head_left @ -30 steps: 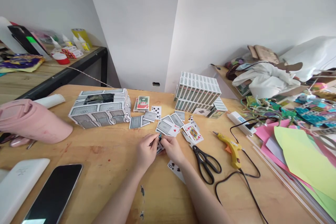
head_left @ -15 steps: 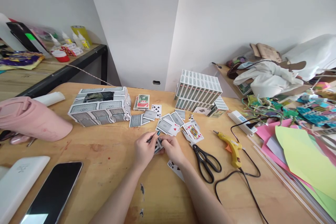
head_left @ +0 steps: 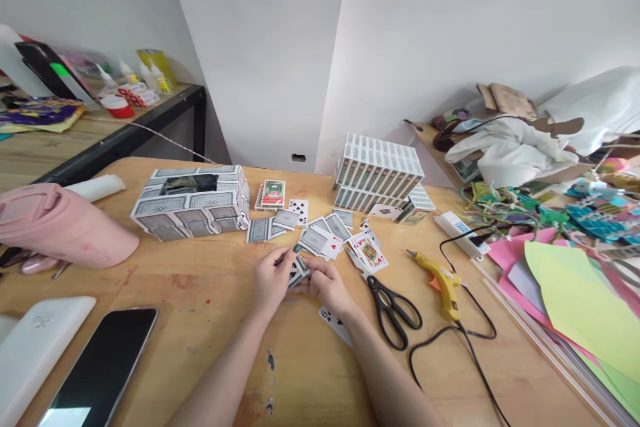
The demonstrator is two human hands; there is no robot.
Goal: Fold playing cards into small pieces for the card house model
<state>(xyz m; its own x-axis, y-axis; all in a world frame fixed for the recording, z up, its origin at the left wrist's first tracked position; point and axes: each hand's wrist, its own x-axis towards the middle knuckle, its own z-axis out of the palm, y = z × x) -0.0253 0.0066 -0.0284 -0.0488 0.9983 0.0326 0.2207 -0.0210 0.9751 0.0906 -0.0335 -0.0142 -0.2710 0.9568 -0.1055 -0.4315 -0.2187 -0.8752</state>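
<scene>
Between my two hands is a playing card [head_left: 299, 271] with patterned edges that look folded; fingers cover part of it. My left hand [head_left: 273, 280] is closed on its left side, and my right hand [head_left: 325, 282] pinches its right side. A thin dark stick with a teal tip [head_left: 297, 249] shows at my left fingers; its kind I cannot make out. Just beyond lie loose face-down cards [head_left: 315, 239] and a face-up king [head_left: 369, 251]. A six of spades [head_left: 334, 324] lies partly under my right forearm.
Black scissors [head_left: 393, 310] and a yellow glue gun [head_left: 443, 283] with its cord lie to the right. A box covered in cards [head_left: 193, 203] stands back left, stacked card packs [head_left: 377, 170] back right. A phone [head_left: 103, 367] and pink tumbler [head_left: 65, 227] are at left.
My left thumb has shifted and more of the card shows between my hands, tilted slightly. My right fingers have moved a little along its edge. The other things stay in place.
</scene>
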